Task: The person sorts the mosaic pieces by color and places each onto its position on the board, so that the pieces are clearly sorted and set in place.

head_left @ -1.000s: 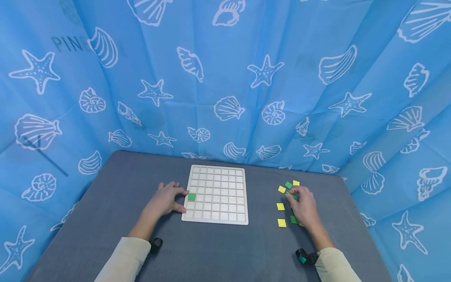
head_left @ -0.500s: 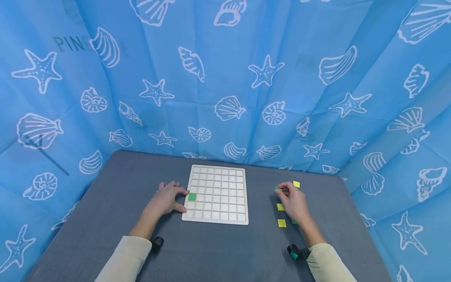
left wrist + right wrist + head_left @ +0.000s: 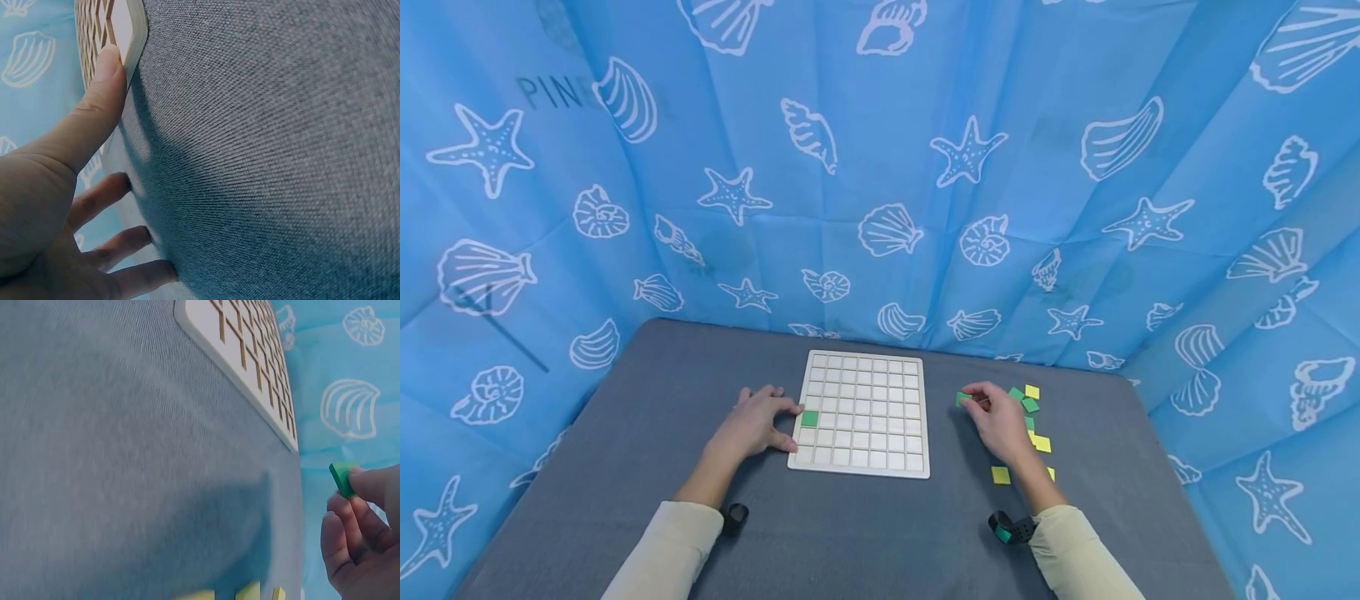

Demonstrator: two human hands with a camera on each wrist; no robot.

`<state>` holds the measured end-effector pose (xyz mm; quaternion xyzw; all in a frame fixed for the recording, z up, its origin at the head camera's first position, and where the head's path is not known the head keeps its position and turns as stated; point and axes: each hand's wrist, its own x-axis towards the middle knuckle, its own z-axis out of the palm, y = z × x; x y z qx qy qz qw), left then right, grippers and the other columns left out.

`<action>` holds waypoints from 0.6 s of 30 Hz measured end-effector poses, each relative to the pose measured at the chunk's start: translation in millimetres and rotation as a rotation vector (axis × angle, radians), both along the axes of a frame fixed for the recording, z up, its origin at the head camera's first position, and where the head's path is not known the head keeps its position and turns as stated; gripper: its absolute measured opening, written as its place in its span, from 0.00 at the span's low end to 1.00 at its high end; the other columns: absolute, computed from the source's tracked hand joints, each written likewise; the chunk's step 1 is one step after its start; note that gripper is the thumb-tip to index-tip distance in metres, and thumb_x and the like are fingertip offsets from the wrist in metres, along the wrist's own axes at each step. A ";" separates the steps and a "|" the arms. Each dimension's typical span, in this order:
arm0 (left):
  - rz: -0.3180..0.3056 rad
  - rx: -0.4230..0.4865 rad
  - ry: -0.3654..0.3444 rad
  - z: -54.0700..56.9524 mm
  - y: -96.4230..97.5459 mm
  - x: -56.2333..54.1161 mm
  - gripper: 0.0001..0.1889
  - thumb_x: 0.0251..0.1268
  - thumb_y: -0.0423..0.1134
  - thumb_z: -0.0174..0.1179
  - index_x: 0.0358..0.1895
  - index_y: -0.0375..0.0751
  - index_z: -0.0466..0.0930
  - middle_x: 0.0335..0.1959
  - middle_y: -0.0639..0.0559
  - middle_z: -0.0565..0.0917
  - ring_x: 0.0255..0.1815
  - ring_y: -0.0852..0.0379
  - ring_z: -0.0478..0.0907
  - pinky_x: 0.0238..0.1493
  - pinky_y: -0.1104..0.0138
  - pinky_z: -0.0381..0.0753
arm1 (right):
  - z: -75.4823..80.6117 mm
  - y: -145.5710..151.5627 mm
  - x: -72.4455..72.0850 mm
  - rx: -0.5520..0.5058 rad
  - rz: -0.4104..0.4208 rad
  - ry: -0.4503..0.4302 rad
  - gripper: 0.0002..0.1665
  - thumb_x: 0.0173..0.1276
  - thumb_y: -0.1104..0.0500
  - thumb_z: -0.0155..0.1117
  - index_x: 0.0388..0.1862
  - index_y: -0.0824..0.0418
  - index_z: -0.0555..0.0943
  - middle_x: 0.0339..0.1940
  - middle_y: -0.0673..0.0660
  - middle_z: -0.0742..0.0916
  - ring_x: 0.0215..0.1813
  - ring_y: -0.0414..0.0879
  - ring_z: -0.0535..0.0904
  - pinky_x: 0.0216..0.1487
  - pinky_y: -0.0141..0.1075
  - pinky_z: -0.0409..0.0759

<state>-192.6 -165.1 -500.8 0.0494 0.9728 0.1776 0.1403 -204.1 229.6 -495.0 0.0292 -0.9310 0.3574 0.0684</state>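
Pinching a small green tile (image 3: 340, 479), the right hand (image 3: 997, 421) holds it over the gray table (image 3: 865, 533), right of the white board (image 3: 859, 415). The left hand (image 3: 751, 427) has spread fingers and touches the board's left edge. Another green tile (image 3: 809, 418) sits in the board. Loose tiles (image 3: 1030, 405) lie near the right hand, maybe some hidden behind it.

A blue curtain (image 3: 917, 187), creased in upright folds, rose behind the grey surface (image 3: 925, 542) and along its left and right sides. White outlines of shells (image 3: 890, 230) and starfish (image 3: 969, 152) patterned it. At upper left stood faint dark letters (image 3: 550, 92), "PIN", the rest too dim to read; below them ran a slanting dark line (image 3: 514, 337). Woven cloth covered the surface.
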 end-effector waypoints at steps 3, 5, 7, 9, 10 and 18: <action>-0.004 0.000 0.001 0.6 0.0 -0.1 0.35 0.48 0.52 0.79 0.64 0.57 0.82 0.77 0.40 0.69 0.73 0.32 0.62 0.64 0.35 0.71 | -0.3 -7.3 -0.6 0.017 0.007 -0.003 0.11 0.73 0.60 0.66 0.52 0.60 0.86 0.44 0.59 0.87 0.44 0.50 0.83 0.45 0.39 0.80; -0.006 -0.001 0.001 0.8 0.0 -0.2 0.35 0.48 0.52 0.79 0.64 0.57 0.82 0.77 0.40 0.69 0.73 0.32 0.62 0.64 0.35 0.71 | -0.2 -12.1 -0.1 0.018 0.019 -0.006 0.11 0.73 0.60 0.66 0.52 0.60 0.87 0.43 0.58 0.87 0.44 0.50 0.83 0.45 0.41 0.80; -0.004 -0.002 0.000 0.9 -0.1 -0.1 0.35 0.48 0.53 0.79 0.64 0.58 0.82 0.77 0.40 0.69 0.73 0.32 0.62 0.64 0.34 0.71 | -0.7 -17.1 0.2 0.016 0.033 -0.008 0.11 0.73 0.60 0.67 0.52 0.60 0.87 0.43 0.58 0.87 0.44 0.50 0.83 0.46 0.42 0.80; -0.004 -0.001 0.004 0.9 -0.6 0.1 0.35 0.48 0.53 0.79 0.64 0.58 0.82 0.77 0.40 0.69 0.74 0.31 0.61 0.63 0.34 0.70 | -1.2 -22.4 0.2 0.013 0.050 -0.011 0.11 0.72 0.61 0.67 0.51 0.60 0.87 0.42 0.58 0.86 0.43 0.49 0.82 0.46 0.42 0.80; -0.003 -0.002 0.005 0.5 -0.7 0.0 0.35 0.48 0.53 0.79 0.64 0.58 0.82 0.77 0.40 0.69 0.74 0.31 0.61 0.63 0.33 0.70 | -1.3 -24.9 0.4 0.012 0.059 -0.012 0.11 0.72 0.61 0.67 0.51 0.60 0.87 0.42 0.58 0.86 0.42 0.48 0.81 0.45 0.42 0.79; -0.002 -0.014 0.006 -2.7 -0.6 -1.4 0.35 0.47 0.54 0.79 0.64 0.59 0.82 0.76 0.41 0.70 0.72 0.32 0.63 0.62 0.34 0.71 | -6.4 -44.6 1.3 -0.023 0.079 -0.023 0.10 0.72 0.61 0.68 0.49 0.59 0.87 0.39 0.55 0.86 0.39 0.43 0.79 0.40 0.34 0.77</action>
